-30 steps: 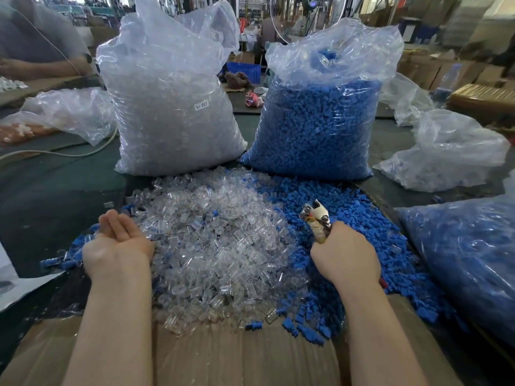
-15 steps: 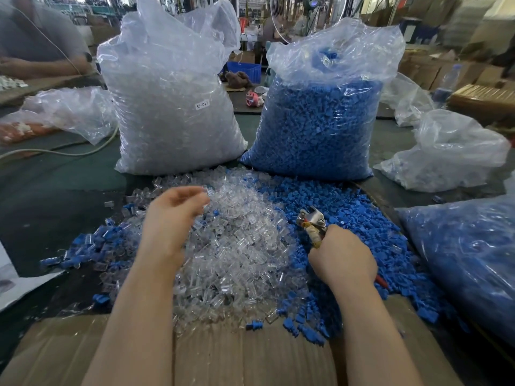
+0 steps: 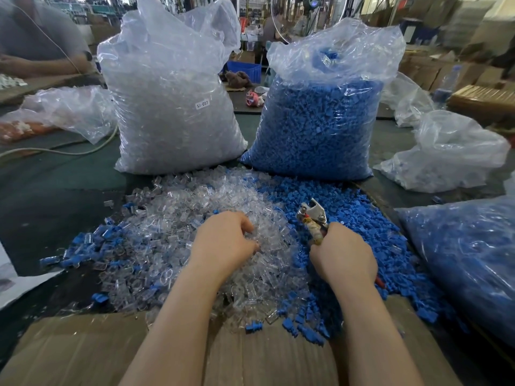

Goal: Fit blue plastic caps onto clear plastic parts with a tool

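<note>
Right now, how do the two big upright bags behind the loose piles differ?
The clear-parts bag stands left and rises taller; the blue-caps bag stands right and sits lower. The clear-parts bag carries a small white label; no label shows on the blue-caps bag. Both are clear plastic sacks, full, upright on the table.

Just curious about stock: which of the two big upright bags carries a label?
The bag of clear parts, standing left of the bag of blue caps, has a small white label; the blue one shows none.
</note>
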Tool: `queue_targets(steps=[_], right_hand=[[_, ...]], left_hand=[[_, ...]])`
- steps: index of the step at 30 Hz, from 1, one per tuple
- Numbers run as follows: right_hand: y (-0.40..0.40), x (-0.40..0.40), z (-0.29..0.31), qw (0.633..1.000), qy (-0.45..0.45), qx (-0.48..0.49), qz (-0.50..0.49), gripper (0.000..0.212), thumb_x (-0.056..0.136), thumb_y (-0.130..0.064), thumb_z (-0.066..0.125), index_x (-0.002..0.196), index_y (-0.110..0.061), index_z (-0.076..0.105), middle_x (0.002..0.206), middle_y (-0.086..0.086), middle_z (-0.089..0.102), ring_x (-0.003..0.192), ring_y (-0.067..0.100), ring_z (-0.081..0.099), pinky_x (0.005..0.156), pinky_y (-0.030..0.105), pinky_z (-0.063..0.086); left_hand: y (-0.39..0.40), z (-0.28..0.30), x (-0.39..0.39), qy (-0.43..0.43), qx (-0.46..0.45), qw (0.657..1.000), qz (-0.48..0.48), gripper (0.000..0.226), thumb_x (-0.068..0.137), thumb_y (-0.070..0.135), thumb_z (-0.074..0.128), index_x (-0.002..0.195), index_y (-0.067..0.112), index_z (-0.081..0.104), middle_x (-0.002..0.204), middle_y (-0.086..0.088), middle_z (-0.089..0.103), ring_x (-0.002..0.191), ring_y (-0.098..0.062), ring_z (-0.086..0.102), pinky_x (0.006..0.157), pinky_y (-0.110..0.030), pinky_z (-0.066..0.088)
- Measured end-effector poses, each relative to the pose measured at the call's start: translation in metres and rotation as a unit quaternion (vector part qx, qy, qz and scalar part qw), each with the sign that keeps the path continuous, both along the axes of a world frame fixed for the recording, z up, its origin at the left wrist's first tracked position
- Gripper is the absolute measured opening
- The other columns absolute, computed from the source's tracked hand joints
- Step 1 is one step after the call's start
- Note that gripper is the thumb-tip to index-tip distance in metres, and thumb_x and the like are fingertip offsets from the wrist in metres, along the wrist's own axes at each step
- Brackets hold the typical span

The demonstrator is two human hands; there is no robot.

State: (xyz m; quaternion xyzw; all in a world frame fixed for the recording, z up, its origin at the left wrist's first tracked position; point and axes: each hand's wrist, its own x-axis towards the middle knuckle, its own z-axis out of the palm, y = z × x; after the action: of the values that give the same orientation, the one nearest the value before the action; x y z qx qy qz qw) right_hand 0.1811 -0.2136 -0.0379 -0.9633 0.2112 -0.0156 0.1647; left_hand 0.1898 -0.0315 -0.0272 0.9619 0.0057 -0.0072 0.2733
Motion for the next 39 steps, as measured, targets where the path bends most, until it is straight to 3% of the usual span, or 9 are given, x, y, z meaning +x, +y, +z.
queue_targets(steps=[3, 6, 9, 17, 21, 25, 29, 33, 39], right_hand=[[-0.001, 0.002, 0.0, 0.999, -0.027, 0.034, 0.011, 0.019, 0.09, -0.037, 0.059, 0.089, -0.022, 0.047, 0.072, -0.003, 0.048, 0.058, 0.014, 0.039, 0.055, 0.03, 0.035], [-0.002, 0.002, -0.001, 0.995, -0.067, 0.067, 0.034, 0.016, 0.089, -0.034, 0.058, 0.083, -0.023, 0.048, 0.071, -0.005, 0.053, 0.06, 0.011, 0.043, 0.051, 0.029, 0.03], [-0.002, 0.002, 0.0, 0.991, -0.095, 0.087, 0.045, 0.021, 0.089, -0.032, 0.058, 0.075, -0.024, 0.044, 0.07, -0.006, 0.054, 0.06, 0.01, 0.046, 0.048, 0.027, 0.026], [-0.002, 0.004, 0.0, 0.97, -0.125, 0.199, 0.061, 0.006, 0.088, -0.023, 0.057, 0.083, -0.022, 0.06, 0.069, 0.001, 0.062, 0.064, 0.023, 0.058, 0.054, 0.031, 0.038], [-0.002, 0.004, 0.001, 0.959, -0.148, 0.232, 0.07, 0.003, 0.092, -0.024, 0.058, 0.093, -0.027, 0.06, 0.079, -0.003, 0.064, 0.069, 0.022, 0.058, 0.06, 0.036, 0.046], [0.0, 0.005, 0.0, 0.944, -0.184, 0.265, 0.063, 0.009, 0.09, -0.024, 0.064, 0.083, -0.028, 0.06, 0.077, -0.005, 0.063, 0.066, 0.017, 0.055, 0.061, 0.034, 0.043], [0.001, 0.005, 0.001, 0.93, -0.216, 0.291, 0.06, 0.002, 0.089, -0.025, 0.065, 0.09, -0.027, 0.064, 0.093, 0.002, 0.062, 0.072, 0.019, 0.056, 0.065, 0.036, 0.046], [0.005, 0.003, 0.002, 0.928, -0.232, 0.285, 0.069, 0.005, 0.089, -0.026, 0.067, 0.085, -0.029, 0.065, 0.08, -0.005, 0.065, 0.065, 0.014, 0.054, 0.061, 0.033, 0.043], [0.008, 0.002, 0.001, 0.918, -0.251, 0.297, 0.077, 0.005, 0.089, -0.023, 0.068, 0.087, -0.028, 0.066, 0.073, -0.011, 0.064, 0.061, 0.007, 0.053, 0.057, 0.026, 0.039]], left_hand=[[0.002, -0.001, 0.001, -0.008, -0.024, 1.0, 0.011, 0.02, 0.078, 0.034, 0.082, 0.093, 0.028, 0.071, 0.084, 0.018, 0.062, 0.076, 0.003, 0.056, 0.068, -0.02, 0.044], [0.003, -0.003, 0.003, -0.015, -0.042, 0.999, 0.021, 0.017, 0.079, 0.03, 0.08, 0.093, 0.026, 0.072, 0.087, 0.013, 0.066, 0.078, -0.002, 0.059, 0.07, -0.023, 0.047], [0.002, -0.003, 0.004, -0.042, -0.077, 0.996, 0.029, 0.011, 0.084, 0.03, 0.073, 0.093, 0.023, 0.072, 0.078, 0.014, 0.067, 0.072, 0.0, 0.06, 0.061, -0.018, 0.046], [0.001, 0.002, 0.003, -0.054, -0.216, 0.974, 0.036, 0.015, 0.079, 0.025, 0.082, 0.083, 0.028, 0.068, 0.078, 0.01, 0.07, 0.071, -0.002, 0.066, 0.058, -0.009, 0.047], [0.002, 0.005, 0.002, -0.051, -0.309, 0.949, 0.045, 0.015, 0.074, 0.02, 0.085, 0.077, 0.025, 0.071, 0.071, 0.008, 0.074, 0.066, -0.003, 0.069, 0.057, -0.012, 0.05], [0.004, 0.008, 0.002, -0.069, -0.386, 0.919, 0.048, 0.01, 0.075, 0.018, 0.084, 0.076, 0.022, 0.075, 0.068, 0.011, 0.073, 0.058, 0.006, 0.062, 0.055, -0.006, 0.046], [0.006, 0.008, 0.003, -0.038, -0.484, 0.871, 0.08, 0.008, 0.079, 0.014, 0.08, 0.084, 0.015, 0.074, 0.066, 0.005, 0.071, 0.059, -0.003, 0.061, 0.06, -0.014, 0.053], [0.004, 0.011, 0.003, 0.005, -0.545, 0.835, 0.07, 0.008, 0.081, 0.007, 0.075, 0.089, 0.008, 0.072, 0.069, 0.0, 0.073, 0.064, -0.008, 0.068, 0.063, -0.019, 0.058], [-0.002, 0.008, 0.001, -0.016, -0.466, 0.883, 0.055, 0.01, 0.088, 0.007, 0.07, 0.092, 0.015, 0.073, 0.076, 0.0, 0.074, 0.068, -0.007, 0.069, 0.066, -0.018, 0.057]])
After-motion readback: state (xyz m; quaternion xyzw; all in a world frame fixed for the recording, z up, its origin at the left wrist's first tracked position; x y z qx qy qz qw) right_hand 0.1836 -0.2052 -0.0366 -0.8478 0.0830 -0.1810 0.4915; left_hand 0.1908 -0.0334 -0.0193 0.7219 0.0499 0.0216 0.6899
